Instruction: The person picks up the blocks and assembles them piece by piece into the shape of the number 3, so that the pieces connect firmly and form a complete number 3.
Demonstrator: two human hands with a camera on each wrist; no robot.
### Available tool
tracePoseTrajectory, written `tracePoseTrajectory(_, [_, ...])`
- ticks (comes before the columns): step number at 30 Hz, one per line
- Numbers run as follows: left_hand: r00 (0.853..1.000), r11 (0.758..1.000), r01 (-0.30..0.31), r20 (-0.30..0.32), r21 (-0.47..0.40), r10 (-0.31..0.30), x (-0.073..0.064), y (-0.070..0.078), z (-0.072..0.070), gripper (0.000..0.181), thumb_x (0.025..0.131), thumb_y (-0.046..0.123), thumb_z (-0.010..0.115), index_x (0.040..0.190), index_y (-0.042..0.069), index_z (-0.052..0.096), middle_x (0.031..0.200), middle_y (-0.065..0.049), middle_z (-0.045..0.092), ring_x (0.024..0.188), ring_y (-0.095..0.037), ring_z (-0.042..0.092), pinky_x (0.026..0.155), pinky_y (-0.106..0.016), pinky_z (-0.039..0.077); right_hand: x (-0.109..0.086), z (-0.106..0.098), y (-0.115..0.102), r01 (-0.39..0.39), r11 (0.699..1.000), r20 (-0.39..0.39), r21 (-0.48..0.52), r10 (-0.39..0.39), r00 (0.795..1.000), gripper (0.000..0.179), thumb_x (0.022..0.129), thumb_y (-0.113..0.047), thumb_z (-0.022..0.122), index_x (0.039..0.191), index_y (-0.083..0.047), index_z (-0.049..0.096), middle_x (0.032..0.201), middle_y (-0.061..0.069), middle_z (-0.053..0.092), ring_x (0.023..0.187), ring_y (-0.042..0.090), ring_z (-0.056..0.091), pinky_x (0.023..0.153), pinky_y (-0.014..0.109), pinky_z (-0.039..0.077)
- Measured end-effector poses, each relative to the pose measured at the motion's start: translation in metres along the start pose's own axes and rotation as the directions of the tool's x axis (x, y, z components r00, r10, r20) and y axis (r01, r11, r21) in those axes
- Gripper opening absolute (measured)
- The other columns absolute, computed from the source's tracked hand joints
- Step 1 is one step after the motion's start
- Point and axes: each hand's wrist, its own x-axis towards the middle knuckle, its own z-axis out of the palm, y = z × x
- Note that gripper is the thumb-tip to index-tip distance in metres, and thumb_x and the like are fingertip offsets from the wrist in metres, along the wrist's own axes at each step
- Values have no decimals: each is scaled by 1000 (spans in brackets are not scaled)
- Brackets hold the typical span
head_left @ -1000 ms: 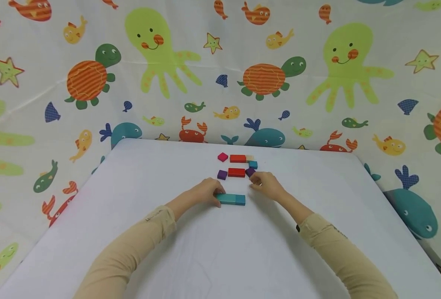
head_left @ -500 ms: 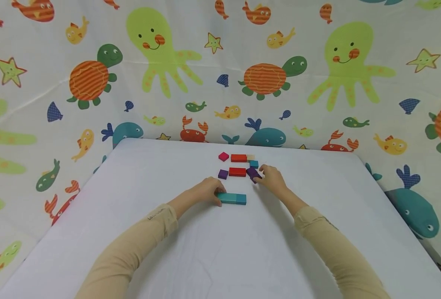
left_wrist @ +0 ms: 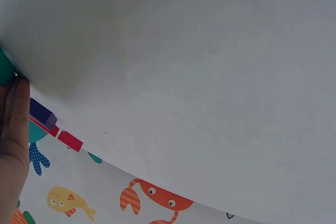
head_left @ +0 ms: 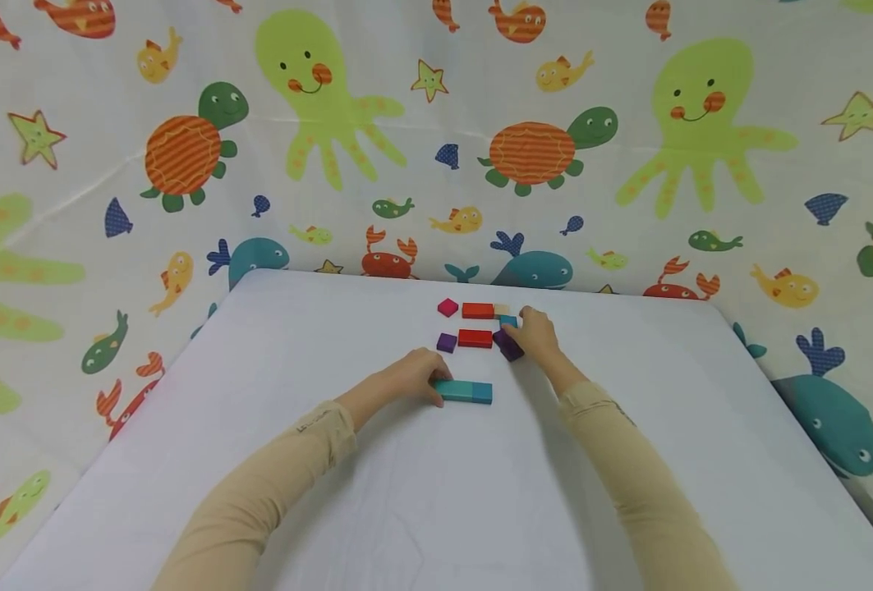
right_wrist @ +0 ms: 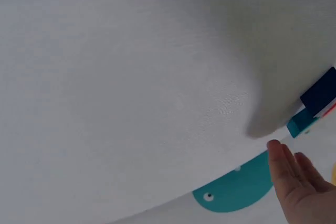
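My left hand (head_left: 415, 376) pinches the left end of a teal block (head_left: 456, 390) between thumb and fingers. A blue block (head_left: 482, 393) adjoins its right end. In the left wrist view, part of that hand and a corner of the teal block show at the left edge. My right hand (head_left: 538, 335) is beside a small blue block (head_left: 507, 321) and a dark purple block (head_left: 508, 345) that lies slanted. Its fingers (right_wrist: 283, 169) look nearly straight in the right wrist view, with a small gap to the blue block.
Left of the purple block lies a red block (head_left: 475, 338), then a purple cube (head_left: 447, 342). Behind them are a pink block (head_left: 447, 307), an orange-red block (head_left: 477, 310) and a pale wooden block (head_left: 502, 310). The white table (head_left: 421, 492) meets a printed curtain (head_left: 421, 180).
My right hand has turned the dark purple block to a slant, let go of it and moved back to the small blue block. My left hand stays on the teal block.
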Motion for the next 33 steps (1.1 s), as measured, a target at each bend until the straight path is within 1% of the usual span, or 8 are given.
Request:
tracePoseTrajectory(3, [1000,1000,-22,6,7,21,1,1,0,38,75,19,80,110,7,70,99,-4,70,83,-12,57,80,-25,52,4,1,0,-65,998,10,-16,66,998,52,92,-32,60,121,11,51,110,26,62,87,28,59,86,38,54])
tracePoseTrajectory(5, [1000,1000,-29,8,8,29,1,2,1,38,75,19,80,110,7,70,98,-4,69,83,-12,57,80,-24,52,6,2,-1,-86,996,14,-37,87,996,52,92,-33,59,119,11,51,106,25,63,84,27,57,85,37,54])
tracePoseTrajectory(12, [1000,1000,4,-3,11,-4,0,3,-3,39,74,19,81,110,8,70,98,-3,69,83,-12,58,81,-25,52,11,2,-11,-75,995,-39,-72,73,997,49,90,-32,62,114,11,56,104,25,65,83,26,58,83,36,54])
tracePoseTrajectory(16, [1000,1000,-7,8,18,7,1,4,-2,39,74,19,80,110,8,70,97,-3,70,81,-12,58,79,-24,53,9,4,-14,-90,990,-73,-110,82,994,50,88,-36,64,108,10,59,99,23,67,77,24,56,77,34,54])
tracePoseTrajectory(19, [1000,1000,-5,9,19,4,0,5,-3,38,74,19,81,109,7,70,96,-4,70,80,-12,58,79,-25,53,9,8,-16,-98,988,-89,-117,88,992,49,88,-37,64,105,8,60,96,21,67,78,24,56,74,34,52])
tracePoseTrajectory(22, [1000,1000,1,12,15,-1,-1,5,-3,38,74,19,81,108,7,70,96,-4,70,80,-12,58,80,-25,53,10,13,-17,-112,987,-103,-112,100,990,45,89,-35,63,105,7,60,97,20,66,81,25,58,74,34,52])
tracePoseTrajectory(28, [1000,1000,-16,9,17,16,-1,4,-4,37,74,19,80,108,7,70,96,-4,70,79,-12,58,79,-24,53,13,16,-19,-139,984,-132,-113,124,983,39,90,-29,63,104,7,62,94,20,67,82,26,61,76,34,54])
tracePoseTrajectory(33, [1000,1000,-11,12,13,11,-1,4,-5,37,74,19,80,108,7,70,96,-4,70,79,-12,58,79,-24,53,14,14,-18,-150,981,-119,-121,136,984,39,90,-28,62,106,8,60,99,21,67,87,28,62,79,36,54])
